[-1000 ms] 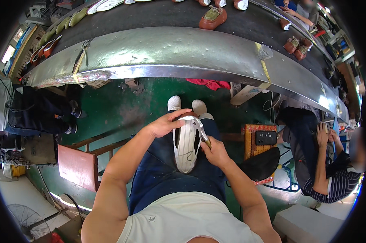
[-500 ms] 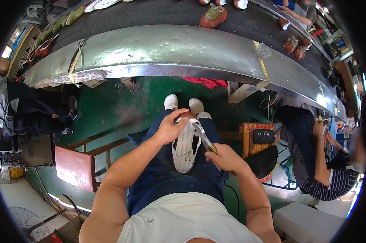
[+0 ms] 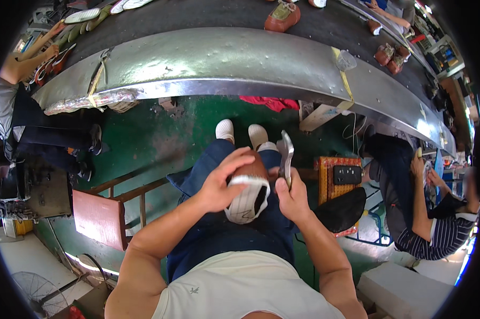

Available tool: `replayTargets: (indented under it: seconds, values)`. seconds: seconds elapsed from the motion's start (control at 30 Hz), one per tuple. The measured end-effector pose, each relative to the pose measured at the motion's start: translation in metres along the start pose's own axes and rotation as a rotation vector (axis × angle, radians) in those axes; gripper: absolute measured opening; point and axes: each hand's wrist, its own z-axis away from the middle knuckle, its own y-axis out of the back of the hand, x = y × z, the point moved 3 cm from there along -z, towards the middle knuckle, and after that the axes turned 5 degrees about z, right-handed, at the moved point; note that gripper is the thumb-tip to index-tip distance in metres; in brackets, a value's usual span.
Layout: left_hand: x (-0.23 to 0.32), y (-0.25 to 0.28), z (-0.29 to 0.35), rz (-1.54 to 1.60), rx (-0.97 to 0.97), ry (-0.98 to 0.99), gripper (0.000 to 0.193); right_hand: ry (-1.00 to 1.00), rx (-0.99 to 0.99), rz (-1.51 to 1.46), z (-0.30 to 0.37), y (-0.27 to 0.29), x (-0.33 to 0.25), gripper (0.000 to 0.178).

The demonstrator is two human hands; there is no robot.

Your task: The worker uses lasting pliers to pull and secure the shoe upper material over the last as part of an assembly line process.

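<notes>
A half-made shoe [image 3: 247, 209] lies over my lap, its brown upper [image 3: 257, 168] showing at the toe and a pale, striped underside nearer my body. White material edges the brown part. My left hand [image 3: 222, 182] grips the shoe from the left, fingers spread over the toe and thumb on the white edge. To the right of the shoe, my right hand [image 3: 293, 198] is closed round metal lasting pliers [image 3: 286, 151], their head pointing up and away from the shoe. Whether my right fingers touch the shoe's side, I cannot tell.
Ahead runs a metal-edged bench [image 3: 197, 58] with a dark belt carrying shoes, among them a brown-and-green one [image 3: 282, 17]. Left stands a brown stool [image 3: 99, 219]; right, a black phone-like device [image 3: 347, 175] on a woven seat. Co-workers sit or stand at both sides.
The pliers have come off the shoe's toe edge and swung upright. The shoe has tilted, showing more brown upper. At far left, a co-worker's arms now reach over the belt.
</notes>
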Motion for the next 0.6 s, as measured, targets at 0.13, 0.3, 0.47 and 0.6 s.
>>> replayTargets:
  seconds: [0.13, 0.3, 0.47, 0.6]
  values:
    - [0.044, -0.020, 0.031, 0.113, -0.100, -0.085, 0.064, -0.017, -0.033, -0.078, 0.005, 0.005, -0.037, 0.048]
    - [0.041, -0.030, 0.037, 0.019, 0.040, -0.152, 0.058, -0.003, 0.017, -0.083, 0.015, 0.004, -0.047, 0.049]
    - [0.040, -0.029, 0.029, -0.086, 0.075, -0.220, 0.053, 0.013, 0.072, -0.208, 0.012, -0.002, -0.033, 0.042]
    - [0.052, -0.031, 0.038, -0.289, 0.058, -0.322, 0.055, 0.094, 0.064, -0.256, 0.023, -0.003, -0.038, 0.041]
